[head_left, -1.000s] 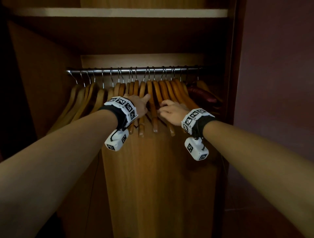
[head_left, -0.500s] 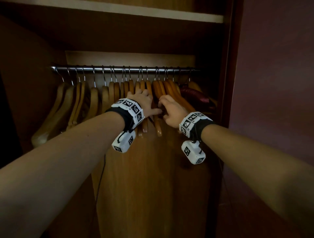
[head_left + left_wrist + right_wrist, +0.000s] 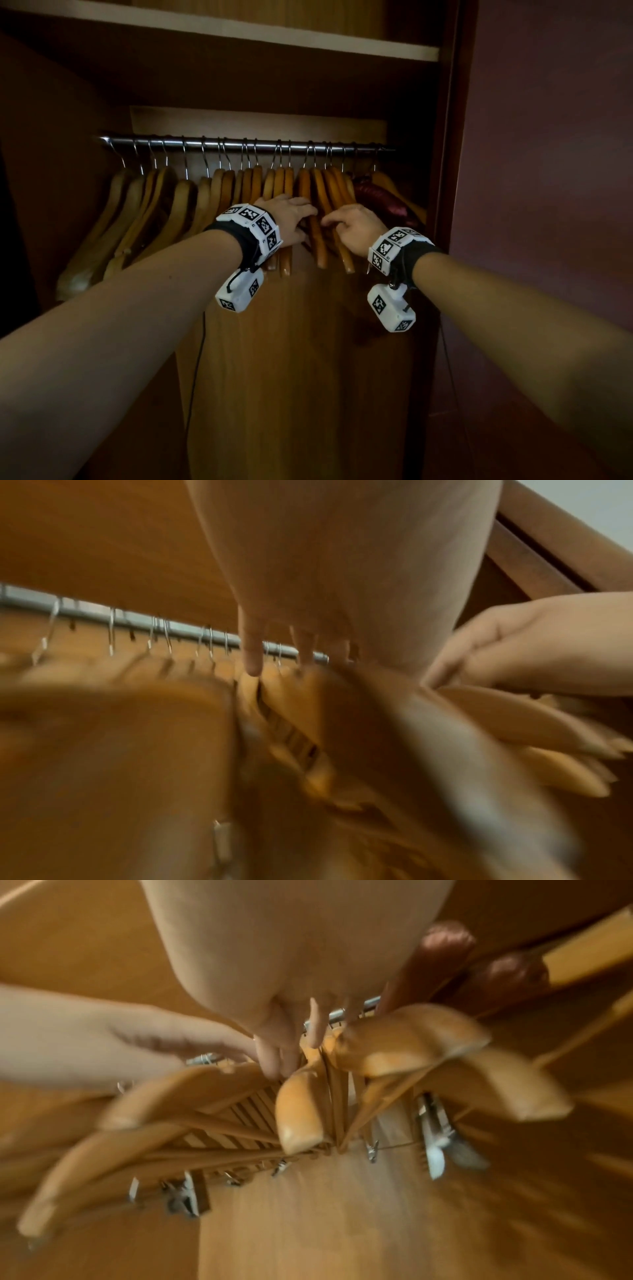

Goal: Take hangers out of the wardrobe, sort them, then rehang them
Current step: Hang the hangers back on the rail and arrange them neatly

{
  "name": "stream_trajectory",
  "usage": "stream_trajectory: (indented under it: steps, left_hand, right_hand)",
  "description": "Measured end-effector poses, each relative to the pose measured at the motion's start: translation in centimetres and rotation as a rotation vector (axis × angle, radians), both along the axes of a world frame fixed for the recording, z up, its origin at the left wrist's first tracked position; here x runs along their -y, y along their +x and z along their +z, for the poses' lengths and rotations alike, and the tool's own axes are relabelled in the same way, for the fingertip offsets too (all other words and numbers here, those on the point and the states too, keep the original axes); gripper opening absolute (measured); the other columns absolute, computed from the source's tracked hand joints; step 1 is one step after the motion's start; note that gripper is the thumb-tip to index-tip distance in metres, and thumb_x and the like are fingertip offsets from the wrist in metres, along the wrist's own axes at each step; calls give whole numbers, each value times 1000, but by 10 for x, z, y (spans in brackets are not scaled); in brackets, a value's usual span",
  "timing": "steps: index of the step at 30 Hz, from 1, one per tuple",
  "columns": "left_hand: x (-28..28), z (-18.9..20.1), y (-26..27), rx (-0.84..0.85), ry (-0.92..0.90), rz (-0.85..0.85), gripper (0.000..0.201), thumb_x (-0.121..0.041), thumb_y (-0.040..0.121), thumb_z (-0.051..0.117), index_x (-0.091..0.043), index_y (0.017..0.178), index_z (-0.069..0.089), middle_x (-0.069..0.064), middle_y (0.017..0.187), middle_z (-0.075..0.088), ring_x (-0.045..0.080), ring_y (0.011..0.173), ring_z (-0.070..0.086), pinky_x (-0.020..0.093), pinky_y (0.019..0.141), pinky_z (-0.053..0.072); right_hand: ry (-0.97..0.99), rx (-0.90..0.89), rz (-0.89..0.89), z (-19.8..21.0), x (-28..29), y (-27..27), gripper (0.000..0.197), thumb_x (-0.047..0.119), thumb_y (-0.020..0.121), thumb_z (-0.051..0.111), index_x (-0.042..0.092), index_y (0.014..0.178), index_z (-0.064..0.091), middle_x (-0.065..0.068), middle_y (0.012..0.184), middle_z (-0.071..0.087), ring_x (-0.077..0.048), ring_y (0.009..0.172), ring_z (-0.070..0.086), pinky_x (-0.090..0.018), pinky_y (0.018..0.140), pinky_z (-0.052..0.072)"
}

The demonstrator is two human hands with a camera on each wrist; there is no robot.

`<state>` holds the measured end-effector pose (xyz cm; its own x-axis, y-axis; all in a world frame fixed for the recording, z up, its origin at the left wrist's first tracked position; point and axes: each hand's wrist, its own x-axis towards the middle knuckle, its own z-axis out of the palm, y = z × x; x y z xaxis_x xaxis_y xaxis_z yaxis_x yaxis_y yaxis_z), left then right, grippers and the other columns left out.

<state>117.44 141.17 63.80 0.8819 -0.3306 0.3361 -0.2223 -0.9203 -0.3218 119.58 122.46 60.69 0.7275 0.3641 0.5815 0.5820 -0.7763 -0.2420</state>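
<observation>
— So what's different from a second ago?
— Nearest, both bare forearms reach in as before, but the left hand [image 3: 291, 219] has slid rightward along the row of honey-coloured wooden hangers [image 3: 274, 192]. Its fingers are now straight and spread, pressing flat against the hanger arms, not curled round any.
— And the right hand [image 3: 352, 226]?
— It has closed in until it sits just beside the left one. Its fingers are bent down among the arms of the right-hand bunch [image 3: 301, 1110]; whether they truly pinch one, I cannot tell through the blur.
— Anything off the rail yet?
— No. Every hook still hangs on the chrome wardrobe rail [image 3: 239, 144], including the dark maroon padded hanger [image 3: 380, 202] at the far right.
— Meaning?
— I'd judge they're parting the row to single out a bunch; removal hasn't begun.
</observation>
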Motion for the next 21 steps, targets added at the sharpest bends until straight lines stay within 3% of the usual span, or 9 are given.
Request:
stream_trajectory:
  steps: [2, 3, 5, 8, 12, 14, 17, 21]
  left_hand:
    - [-1, 7, -1, 4, 33, 20, 54, -40, 94, 43, -39, 146, 29, -12, 160, 18, 22, 146, 18, 55, 110, 30]
    - [0, 9, 0, 2, 39, 27, 52, -38, 95, 41, -39, 145, 31, -13, 160, 18, 21, 146, 17, 55, 111, 29]
    - [2, 11, -2, -4, 30, 26, 47, -37, 96, 37, -38, 143, 36, -11, 158, 24, 20, 144, 22, 53, 110, 31]
    - [8, 10, -5, -16, -15, 54, 42, -40, 96, 35, -38, 137, 41, 0, 143, 45, 23, 128, 44, 47, 101, 41]
    - [19, 13, -7, 1, -15, 64, 38, -39, 98, 32, -32, 133, 46, 0, 129, 56, 22, 117, 50, 42, 95, 42]
    - [25, 14, -5, -9, -14, 71, 43, -39, 99, 31, -33, 140, 39, 2, 139, 51, 24, 124, 47, 45, 101, 39]
    - [34, 12, -1, -50, 66, 138, 52, -50, 99, 26, -42, 150, 17, 1, 155, 31, 30, 140, 30, 52, 110, 26]
    - [37, 12, 4, -102, 124, 192, 60, -74, 90, 18, -50, 145, 25, -2, 152, 29, 32, 139, 25, 57, 110, 22]
  right_hand:
    - [-122, 22, -21, 1, 3, 0, 38, 8, 94, 43, 26, 113, 71, 3, 132, 58, -18, 130, 43, -42, 115, 26]
    - [-137, 31, -22, 1, 4, 1, 38, 7, 94, 43, 24, 114, 70, 5, 135, 56, -18, 132, 42, -41, 116, 25]
    - [-102, 46, -41, 2, 4, 1, 39, 6, 94, 43, 20, 122, 65, 4, 141, 50, -19, 130, 43, -39, 111, 35]
    - [-6, 19, -117, 3, 2, 6, 39, 7, 95, 42, 18, 131, 53, -5, 133, 54, -26, 114, 56, -41, 93, 51]
    - [-33, -114, -95, 0, -1, 11, 52, 8, 89, 39, 29, 136, 43, -1, 132, 56, -30, 121, 48, -45, 100, 45]
    - [-64, -131, -27, -2, 2, 10, 56, 2, 87, 38, 27, 137, 45, 3, 133, 58, -24, 125, 47, -43, 102, 44]
    - [7, -95, 61, -4, 9, 8, 55, -5, 88, 37, 24, 133, 52, 5, 131, 59, -19, 116, 57, -37, 94, 51]
    - [91, 43, 25, -11, 13, 12, 53, -7, 86, 43, 22, 131, 48, 0, 131, 55, -21, 113, 58, -44, 89, 53]
